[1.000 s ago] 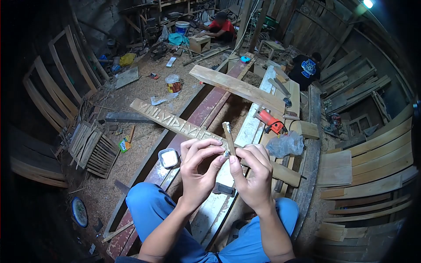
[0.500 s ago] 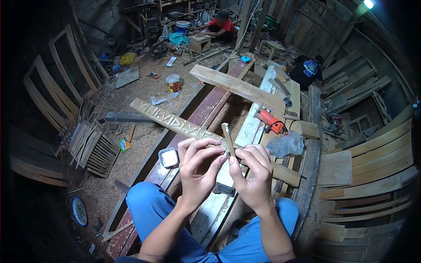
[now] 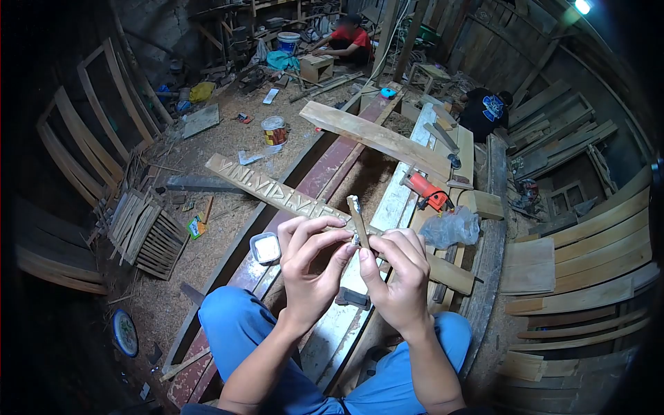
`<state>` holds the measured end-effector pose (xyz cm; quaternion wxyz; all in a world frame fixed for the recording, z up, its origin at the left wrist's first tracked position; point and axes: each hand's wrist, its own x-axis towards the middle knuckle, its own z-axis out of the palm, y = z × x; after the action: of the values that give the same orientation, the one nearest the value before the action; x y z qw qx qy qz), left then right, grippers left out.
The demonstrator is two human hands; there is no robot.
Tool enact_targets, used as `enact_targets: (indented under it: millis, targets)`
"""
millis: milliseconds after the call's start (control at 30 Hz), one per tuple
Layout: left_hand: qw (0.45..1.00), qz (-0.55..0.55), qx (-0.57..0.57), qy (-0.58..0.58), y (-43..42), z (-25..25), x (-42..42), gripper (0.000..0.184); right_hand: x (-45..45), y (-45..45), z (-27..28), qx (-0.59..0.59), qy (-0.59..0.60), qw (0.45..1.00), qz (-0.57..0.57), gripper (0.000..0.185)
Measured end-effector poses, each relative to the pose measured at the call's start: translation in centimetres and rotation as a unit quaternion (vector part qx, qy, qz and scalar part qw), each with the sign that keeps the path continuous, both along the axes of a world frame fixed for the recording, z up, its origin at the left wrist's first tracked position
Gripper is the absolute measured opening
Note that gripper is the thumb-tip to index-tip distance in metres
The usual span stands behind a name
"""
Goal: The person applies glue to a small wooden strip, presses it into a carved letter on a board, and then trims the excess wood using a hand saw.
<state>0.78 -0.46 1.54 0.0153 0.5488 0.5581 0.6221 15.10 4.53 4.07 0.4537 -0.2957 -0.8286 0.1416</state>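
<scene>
My right hand (image 3: 402, 271) pinches a short brown wooden stick (image 3: 359, 223) between thumb and fingers. White paste-like stuff covers the stick's upper tip. My left hand (image 3: 310, 266) is closed in a pinch beside the stick, at a small whitish bit (image 3: 356, 238) too small to make out. Behind the hands lies a long wooden board (image 3: 270, 191) with carved letters, its right end hidden by my fingers. A small square tub (image 3: 265, 247) of white material sits left of my left hand. Below, between the hands, a dark block (image 3: 353, 298) rests on the white-painted plank (image 3: 332, 339).
A red power tool (image 3: 427, 191) and a clear plastic bag (image 3: 449, 228) lie to the right. A thick plank (image 3: 373, 138) crosses the bench beams. A paint can (image 3: 274, 131) stands on the shavings-covered floor. Two people (image 3: 349, 43) work at the back.
The stick's upper tip has shifted slightly to the left, and both hands have moved very little. Farther back, the person in red has changed arm posture slightly.
</scene>
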Motion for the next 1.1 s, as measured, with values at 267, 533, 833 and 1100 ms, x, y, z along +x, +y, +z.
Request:
enact_targets:
  millis: [267, 533, 833, 1100]
  targets:
    - [1.000, -0.001, 0.001, 0.001, 0.0, 0.0, -0.1, 0.021, -0.1, -0.1, 0.1, -0.007, 0.009, 1.000, 0.006, 0.013]
    - [1.000, -0.009, 0.000, -0.013, 0.0, 0.0, -0.1, 0.020, 0.0, -0.1, 0.3, -0.011, 0.009, 1.000, 0.011, 0.012]
    - [0.978, -0.095, -0.014, -0.186, 0.1, -0.7, -0.3, 0.018, 0.5, 0.0, 0.1, -0.021, 0.013, 0.999, 0.021, 0.011]
    - [0.925, -0.192, -0.050, -0.325, -0.5, -2.3, -1.9, 0.021, 1.4, 0.3, -1.0, -0.080, 0.043, 0.996, -0.004, 0.014]
